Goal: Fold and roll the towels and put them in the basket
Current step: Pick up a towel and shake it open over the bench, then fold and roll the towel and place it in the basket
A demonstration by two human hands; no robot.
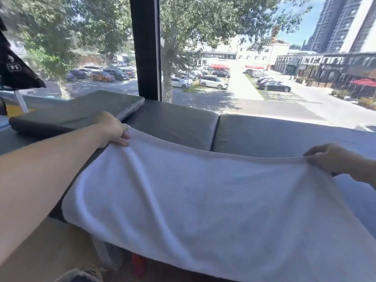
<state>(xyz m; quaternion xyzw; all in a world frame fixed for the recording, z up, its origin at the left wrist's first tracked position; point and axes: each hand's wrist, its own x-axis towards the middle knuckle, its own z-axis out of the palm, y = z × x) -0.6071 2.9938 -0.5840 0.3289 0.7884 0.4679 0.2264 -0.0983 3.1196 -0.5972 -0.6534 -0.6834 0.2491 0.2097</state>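
The left hand pinches the far left corner of the towel; the right hand pinches the far right corner. Between them the far edge hangs raised and slightly slack, so the towel's long axis runs hand to hand, across the grey bench. The cloth falls toward the person, its near edge draping over the bench front. No basket shows.

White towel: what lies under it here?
Under the white towel, held by the left hand and right hand, lie grey seat cushions. Its hanging front edge hides whatever sits below.
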